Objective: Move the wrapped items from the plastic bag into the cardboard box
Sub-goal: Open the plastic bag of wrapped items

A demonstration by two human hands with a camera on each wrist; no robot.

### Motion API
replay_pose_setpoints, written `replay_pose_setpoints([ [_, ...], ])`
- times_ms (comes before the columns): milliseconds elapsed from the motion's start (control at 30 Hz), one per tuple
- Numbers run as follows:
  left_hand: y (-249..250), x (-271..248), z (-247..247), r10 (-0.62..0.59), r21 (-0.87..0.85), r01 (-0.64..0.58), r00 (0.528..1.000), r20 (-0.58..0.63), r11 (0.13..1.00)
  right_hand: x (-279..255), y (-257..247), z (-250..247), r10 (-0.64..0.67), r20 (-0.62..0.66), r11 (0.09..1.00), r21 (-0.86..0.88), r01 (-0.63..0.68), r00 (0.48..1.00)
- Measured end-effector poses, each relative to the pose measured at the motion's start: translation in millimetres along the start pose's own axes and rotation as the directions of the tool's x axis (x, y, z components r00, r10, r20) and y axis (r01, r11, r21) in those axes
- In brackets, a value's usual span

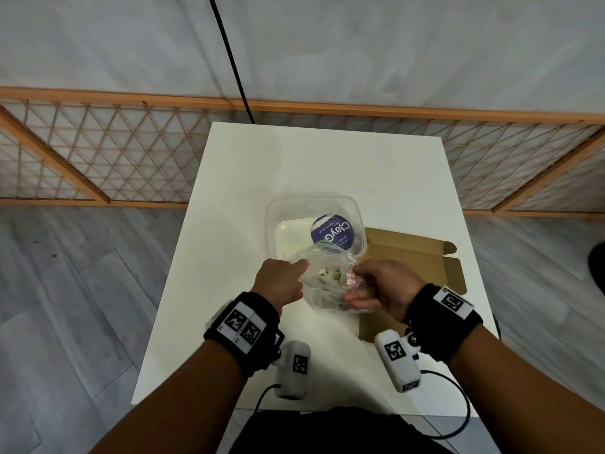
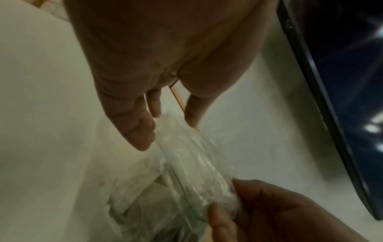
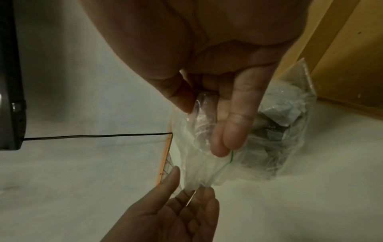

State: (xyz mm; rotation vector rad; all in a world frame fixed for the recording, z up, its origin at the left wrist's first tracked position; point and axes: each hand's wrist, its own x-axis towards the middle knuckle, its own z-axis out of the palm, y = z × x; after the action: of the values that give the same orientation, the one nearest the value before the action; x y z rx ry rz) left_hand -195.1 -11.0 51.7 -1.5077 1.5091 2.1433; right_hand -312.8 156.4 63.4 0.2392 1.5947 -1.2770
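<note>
A clear plastic bag (image 1: 322,290) sits on the white table (image 1: 294,158) between my two hands, with pale wrapped items (image 1: 327,276) inside it. My left hand (image 1: 302,273) pinches the bag's left edge between thumb and fingers (image 2: 145,131). My right hand (image 1: 353,286) pinches the bag's mouth (image 3: 199,121) between thumb and fingers (image 3: 232,127). Greyish wrapped items (image 3: 275,117) fill the bag's lower part. The open brown cardboard box (image 1: 415,257) lies just right of the bag, partly under my right hand; its wall (image 3: 348,65) is close behind the bag.
A clear plastic tub (image 1: 278,211) holding a round purple-labelled item (image 1: 332,232) stands just beyond the bag. A black cable (image 1: 229,60) hangs behind the table, with a wooden lattice fence (image 1: 98,152) on the floor. Bare tabletop lies to the left and far side.
</note>
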Motion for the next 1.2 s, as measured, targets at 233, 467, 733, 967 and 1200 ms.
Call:
replay_pose_setpoints([
  [233, 2, 6, -8, -0.133, -0.357, 0.162, 0.986, 0.104, 0.92, 1, 4, -9, -0.012, -0.036, 1.0, -0.021, 0.011, 0.999],
  [467, -10, -6, 1, 0.0, -0.4, 0.04, 0.995, 0.1, 0.916, 6, -7, -7, 0.069, 0.084, 0.952, 0.292, -0.091, 0.994],
  [733, -7, -12, -10, 0.311, -0.137, -0.289, 0.934, 0.177, 0.947, 5, -10, 3, 0.053, 0.174, 0.95, 0.294, -0.103, 0.983],
  [967, -5, -8, -13, 0.018, -0.326, 0.055, 0.976, 0.218, 0.944, 5, -7, 7, 0.002, 0.141, 0.965, 0.261, -0.039, 0.99],
  [1200, -9, -2, -14, -0.191, -0.392, 0.31, 0.93, 0.314, 0.866, 4, 7, 11, -0.038, 0.202, 0.964, 0.266, -0.017, 0.979],
])
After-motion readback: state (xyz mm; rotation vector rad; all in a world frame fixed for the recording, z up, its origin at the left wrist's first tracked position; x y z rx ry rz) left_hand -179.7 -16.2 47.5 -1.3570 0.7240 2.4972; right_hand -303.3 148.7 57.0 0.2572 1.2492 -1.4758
